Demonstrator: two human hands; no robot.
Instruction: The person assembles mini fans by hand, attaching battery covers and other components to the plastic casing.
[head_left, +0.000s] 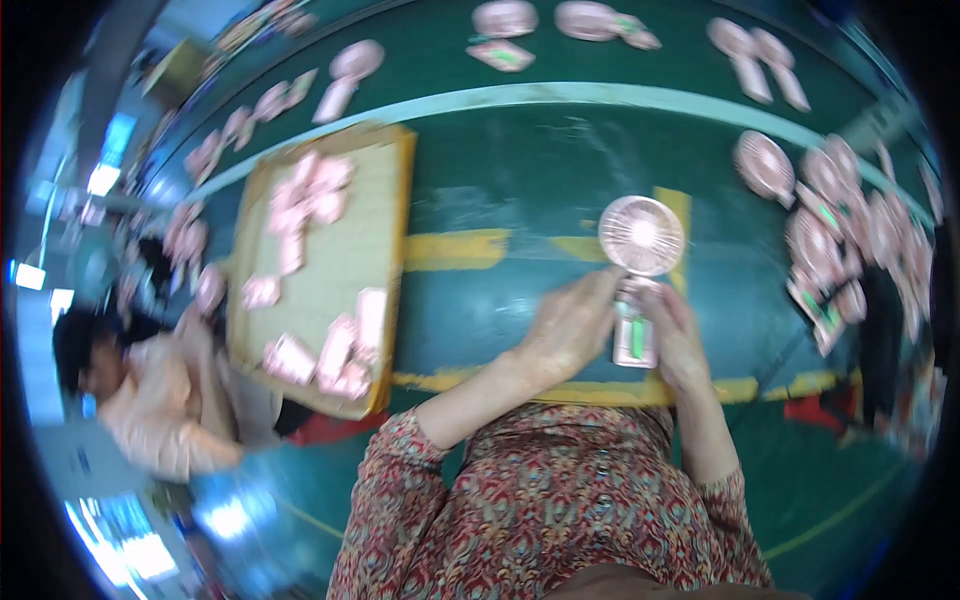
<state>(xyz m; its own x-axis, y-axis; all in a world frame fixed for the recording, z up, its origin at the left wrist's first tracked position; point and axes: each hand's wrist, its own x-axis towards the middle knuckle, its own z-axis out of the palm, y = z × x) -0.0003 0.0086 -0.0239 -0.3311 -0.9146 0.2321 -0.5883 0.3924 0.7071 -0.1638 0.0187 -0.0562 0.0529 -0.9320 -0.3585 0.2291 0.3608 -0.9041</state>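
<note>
Head view | left grip (572,325), right grip (680,340) both pinching pink handheld fan (640,262)

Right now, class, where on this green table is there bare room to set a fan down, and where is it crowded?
Bare green table lies between the cardboard tray and the handheld fan held by the left hand and right hand. The pile of pink fans crowds the right edge.

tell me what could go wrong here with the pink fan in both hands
1. The pink handheld fan lies between the left hand and right hand; fingers sit close under its round head, so they might get nicked if the blades turn.
2. The pile of pink fans crowds the right; an elbow could knock some off the green table.
</note>
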